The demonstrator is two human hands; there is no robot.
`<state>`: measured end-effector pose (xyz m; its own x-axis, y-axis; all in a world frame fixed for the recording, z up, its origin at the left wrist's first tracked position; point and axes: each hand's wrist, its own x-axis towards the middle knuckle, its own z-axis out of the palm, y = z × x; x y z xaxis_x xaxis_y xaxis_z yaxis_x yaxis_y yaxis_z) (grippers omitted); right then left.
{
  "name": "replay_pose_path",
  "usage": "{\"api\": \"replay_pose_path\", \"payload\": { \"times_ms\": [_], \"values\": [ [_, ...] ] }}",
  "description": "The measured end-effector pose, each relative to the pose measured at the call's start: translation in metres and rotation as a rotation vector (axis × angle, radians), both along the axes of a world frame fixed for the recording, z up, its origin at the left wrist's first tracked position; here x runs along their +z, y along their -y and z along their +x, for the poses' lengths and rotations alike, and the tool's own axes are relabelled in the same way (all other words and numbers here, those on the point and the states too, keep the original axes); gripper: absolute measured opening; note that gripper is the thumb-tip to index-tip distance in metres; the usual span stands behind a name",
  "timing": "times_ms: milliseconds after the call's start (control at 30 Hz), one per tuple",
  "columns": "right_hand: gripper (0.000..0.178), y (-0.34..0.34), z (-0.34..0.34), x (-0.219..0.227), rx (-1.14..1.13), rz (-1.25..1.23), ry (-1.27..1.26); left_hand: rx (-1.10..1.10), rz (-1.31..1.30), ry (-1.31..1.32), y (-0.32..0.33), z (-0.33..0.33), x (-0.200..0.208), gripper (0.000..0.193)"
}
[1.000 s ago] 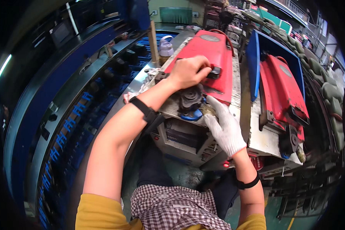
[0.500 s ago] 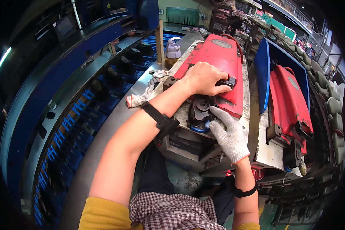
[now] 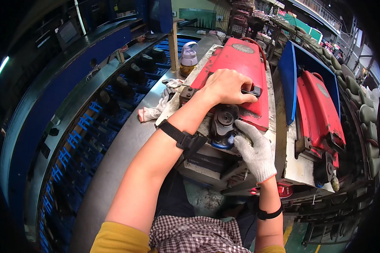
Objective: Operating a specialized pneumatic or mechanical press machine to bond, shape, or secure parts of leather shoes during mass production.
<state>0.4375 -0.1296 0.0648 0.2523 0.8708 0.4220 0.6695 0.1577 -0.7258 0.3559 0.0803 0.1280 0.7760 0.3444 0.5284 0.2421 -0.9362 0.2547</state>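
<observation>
A black handle point(image 3: 250, 90) on the near end of the red machine cover point(image 3: 240, 80) is gripped by the bare left hand point(image 3: 226, 87), fingers curled over it. Just below, the gloved right hand point(image 3: 256, 152) is pressed with loosely bent fingers against the round black part point(image 3: 224, 122) at the cover's near edge. Crumpled gloves point(image 3: 156, 110) are left beside the machine's left edge, a bottle point(image 3: 188, 57) behind them.

The single head-worn view looked steeply down and forward from above the person's chest, close over the desk point(image 3: 278, 152), so both forearms rose into it from the lower edge. Its fisheye lens bent straight edges toward a dark rim. The left hand point(image 3: 226, 86) and gloved right hand point(image 3: 255, 149) sat near centre, on a red machine housing point(image 3: 240, 67).
</observation>
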Motion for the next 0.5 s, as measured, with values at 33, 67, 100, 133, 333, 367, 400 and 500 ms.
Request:
{"api": "replay_pose_path", "payload": {
  "times_ms": [33, 67, 100, 133, 333, 367, 400, 500],
  "values": [
    [0.043, 0.0003, -0.0007, 0.0014, -0.003, 0.000, 0.001, -0.003, 0.000, 0.001, 0.0006, -0.0002, 0.0011, 0.047],
    [0.043, 0.0006, -0.0024, 0.0031, 0.002, -0.017, -0.041, 0.011, -0.012, -0.017, 0.0009, -0.0013, 0.0018, 0.047],
    [0.043, 0.0014, -0.0037, 0.0047, 0.008, -0.031, -0.082, 0.025, -0.022, -0.034, 0.0018, -0.0026, 0.0032, 0.047],
    [0.043, 0.0016, -0.0036, 0.0042, 0.005, -0.029, -0.080, 0.022, -0.020, -0.031, 0.0017, -0.0029, 0.0034, 0.047],
    [0.042, -0.0008, -0.0018, 0.0000, 0.011, 0.001, -0.056, 0.014, -0.047, -0.004, -0.0012, -0.0016, 0.0004, 0.048],
    [0.042, -0.0009, -0.0022, 0.0006, 0.010, -0.006, -0.061, 0.015, -0.051, 0.000, -0.0020, -0.0018, 0.0006, 0.049],
    [0.042, -0.0010, -0.0022, 0.0005, 0.008, -0.015, -0.066, 0.015, -0.056, 0.004, -0.0021, -0.0019, 0.0006, 0.049],
    [0.042, -0.0020, -0.0004, -0.0023, 0.016, 0.009, -0.050, 0.015, -0.063, -0.003, -0.0022, -0.0024, 0.0021, 0.049]
  ]
}}
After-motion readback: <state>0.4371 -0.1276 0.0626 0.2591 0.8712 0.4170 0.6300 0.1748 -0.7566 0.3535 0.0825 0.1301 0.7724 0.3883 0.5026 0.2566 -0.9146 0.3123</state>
